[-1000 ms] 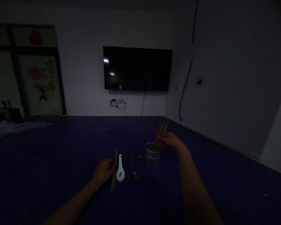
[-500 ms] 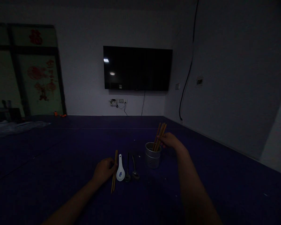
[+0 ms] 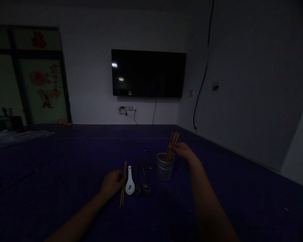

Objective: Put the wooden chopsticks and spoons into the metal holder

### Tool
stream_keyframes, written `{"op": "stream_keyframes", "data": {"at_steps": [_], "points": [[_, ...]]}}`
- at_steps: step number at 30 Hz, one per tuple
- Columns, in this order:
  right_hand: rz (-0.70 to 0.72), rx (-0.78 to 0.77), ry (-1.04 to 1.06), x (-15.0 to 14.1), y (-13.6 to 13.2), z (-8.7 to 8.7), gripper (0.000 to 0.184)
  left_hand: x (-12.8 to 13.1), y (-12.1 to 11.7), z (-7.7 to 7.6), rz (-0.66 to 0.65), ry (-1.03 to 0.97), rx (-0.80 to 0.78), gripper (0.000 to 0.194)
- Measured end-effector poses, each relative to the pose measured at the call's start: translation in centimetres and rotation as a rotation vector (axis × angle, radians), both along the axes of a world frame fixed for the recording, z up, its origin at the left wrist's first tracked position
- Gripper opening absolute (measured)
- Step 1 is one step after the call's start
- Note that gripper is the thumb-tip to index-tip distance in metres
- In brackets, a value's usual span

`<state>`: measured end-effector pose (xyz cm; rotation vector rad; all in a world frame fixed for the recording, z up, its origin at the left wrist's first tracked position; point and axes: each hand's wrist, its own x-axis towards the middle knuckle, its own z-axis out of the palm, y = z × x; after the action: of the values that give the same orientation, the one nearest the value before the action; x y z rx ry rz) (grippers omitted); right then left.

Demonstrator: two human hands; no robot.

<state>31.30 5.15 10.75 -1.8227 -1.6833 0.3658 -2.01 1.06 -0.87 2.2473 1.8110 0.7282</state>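
Note:
A round metal holder (image 3: 164, 170) stands on the dark blue floor mat (image 3: 65, 174) with several wooden chopsticks (image 3: 172, 145) leaning out of it. My right hand (image 3: 183, 150) is closed around those chopsticks near their tops. My left hand (image 3: 112, 183) rests on the mat, its fingers curled on a pair of wooden chopsticks (image 3: 123, 184) that lies flat. Right of that pair lie a white ceramic spoon with a blue mark (image 3: 129, 186) and two dark metal spoons (image 3: 141, 185), side by side.
A black television (image 3: 148, 73) hangs on the far white wall above a socket strip (image 3: 127, 109) with cables. A glass door with red paper cuttings (image 3: 41, 87) is at the left. A wall runs along the right side.
My right hand with the chopsticks has shifted very slightly left and up at the holder. The left hand has stayed where it was.

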Motion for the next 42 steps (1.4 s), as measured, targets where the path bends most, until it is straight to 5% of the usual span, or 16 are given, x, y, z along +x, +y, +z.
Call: {"op": "stream_keyframes", "data": {"at_steps": [33,39,42], "points": [[-0.021,0.086,-0.014,-0.7,-0.1,-0.7,0.040,0.2,0.3,-0.2,0.004,0.000,-0.002,0.024],[-0.125,0.162,-0.086,-0.1,-0.7,0.5,0.033,0.3,0.2,-0.2,-0.003,0.005,-0.004,0.027],[-0.235,0.264,-0.094,0.1,-1.6,2.0,0.052,0.3,0.1,0.0,0.002,0.020,-0.010,0.027]]}}
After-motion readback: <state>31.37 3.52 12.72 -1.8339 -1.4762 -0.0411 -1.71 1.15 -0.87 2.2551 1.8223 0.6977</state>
